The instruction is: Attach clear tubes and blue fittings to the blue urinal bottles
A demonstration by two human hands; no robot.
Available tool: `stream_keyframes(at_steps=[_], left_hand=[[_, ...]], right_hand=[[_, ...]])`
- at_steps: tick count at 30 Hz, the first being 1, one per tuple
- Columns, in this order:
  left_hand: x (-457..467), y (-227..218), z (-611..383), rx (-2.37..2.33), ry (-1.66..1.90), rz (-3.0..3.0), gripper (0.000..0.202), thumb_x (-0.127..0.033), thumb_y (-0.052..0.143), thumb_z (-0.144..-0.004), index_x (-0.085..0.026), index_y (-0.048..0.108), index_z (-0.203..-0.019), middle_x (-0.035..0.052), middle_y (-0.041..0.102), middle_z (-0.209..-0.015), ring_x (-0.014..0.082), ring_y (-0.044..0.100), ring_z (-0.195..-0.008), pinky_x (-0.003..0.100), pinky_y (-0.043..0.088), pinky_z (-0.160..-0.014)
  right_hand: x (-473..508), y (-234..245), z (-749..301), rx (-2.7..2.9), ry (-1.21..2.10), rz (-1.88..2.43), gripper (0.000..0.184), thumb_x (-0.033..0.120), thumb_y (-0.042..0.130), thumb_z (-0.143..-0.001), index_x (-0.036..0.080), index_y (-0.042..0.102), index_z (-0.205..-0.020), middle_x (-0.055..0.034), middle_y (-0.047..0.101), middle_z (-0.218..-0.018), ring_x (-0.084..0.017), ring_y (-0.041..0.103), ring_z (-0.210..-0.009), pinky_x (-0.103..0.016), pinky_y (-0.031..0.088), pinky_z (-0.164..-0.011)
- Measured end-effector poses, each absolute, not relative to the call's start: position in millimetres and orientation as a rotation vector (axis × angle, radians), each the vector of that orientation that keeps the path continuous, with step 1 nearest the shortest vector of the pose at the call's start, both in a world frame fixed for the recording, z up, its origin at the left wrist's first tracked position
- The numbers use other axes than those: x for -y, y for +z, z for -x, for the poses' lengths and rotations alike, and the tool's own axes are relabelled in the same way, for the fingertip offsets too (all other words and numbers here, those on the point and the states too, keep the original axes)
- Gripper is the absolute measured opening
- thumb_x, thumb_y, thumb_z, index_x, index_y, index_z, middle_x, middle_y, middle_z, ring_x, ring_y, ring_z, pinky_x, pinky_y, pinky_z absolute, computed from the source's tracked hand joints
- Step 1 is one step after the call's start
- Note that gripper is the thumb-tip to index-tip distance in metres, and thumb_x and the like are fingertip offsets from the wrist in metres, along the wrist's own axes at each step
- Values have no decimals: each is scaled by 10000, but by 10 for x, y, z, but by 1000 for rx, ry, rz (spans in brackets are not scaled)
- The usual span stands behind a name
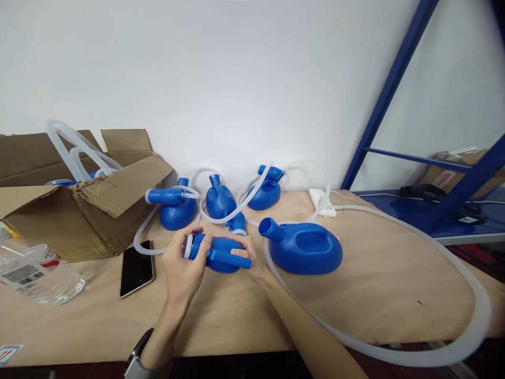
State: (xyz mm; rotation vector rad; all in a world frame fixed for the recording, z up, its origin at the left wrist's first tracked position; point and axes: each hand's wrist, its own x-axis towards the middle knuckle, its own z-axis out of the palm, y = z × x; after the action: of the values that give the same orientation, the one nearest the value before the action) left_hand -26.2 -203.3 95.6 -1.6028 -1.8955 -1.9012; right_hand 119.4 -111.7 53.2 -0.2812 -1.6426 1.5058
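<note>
My left hand [183, 263] grips the left end of a blue plastic urinal funnel [224, 253], its thumb pressed on top near a white ring. My right hand [252, 255] is closed around the right end, by a narrow blue spout that points right. The funnel is held above the table, and fingers hide parts of it. Just right of my hands a blue urinal bottle [305, 248] rests on the table, its open neck tilted up to the left. A long translucent hose [479, 300] loops around this bottle and past the table's front edge.
Blue urinal bottles with hoses stand along the wall, one at left [177, 216]. A cardboard box [47, 221] holds more hoses. Nearby are a phone [137, 269], a clear plastic jug [47, 279] and a white power strip [321, 202]. A blue rack [389, 95] rises at right.
</note>
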Motion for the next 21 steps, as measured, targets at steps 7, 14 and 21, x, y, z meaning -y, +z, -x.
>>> stream_keyframes(at_steps=[7,14,21], left_hand=[[2023,957,244,1887,-1918,1715,302,-492,664,-905,-218,743,-1004,48,780,-996,250,726,-927,357,569,-862],[2051,934,194,1817,-2029,1821,345,-460,659,-924,-197,726,-1136,86,782,-1096,279,744,-1022,393,576,-938],[2058,975,166,1612,-1912,2085,415,-421,562,-974,-203,649,-1316,133,649,-1439,328,623,-1318,472,525,-1084]], right_hand=[[1099,522,-1209,1644,1569,329,613,685,626,-770,186,808,-1075,-82,743,-939,-298,675,-972,-395,554,-836],[1081,468,-1194,1583,1581,305,568,678,660,-738,191,809,-990,-74,733,-902,-293,670,-946,-383,566,-797],[1085,291,-1145,1483,1621,438,606,740,565,-776,202,765,-970,-79,715,-850,-252,673,-727,-332,560,-515]])
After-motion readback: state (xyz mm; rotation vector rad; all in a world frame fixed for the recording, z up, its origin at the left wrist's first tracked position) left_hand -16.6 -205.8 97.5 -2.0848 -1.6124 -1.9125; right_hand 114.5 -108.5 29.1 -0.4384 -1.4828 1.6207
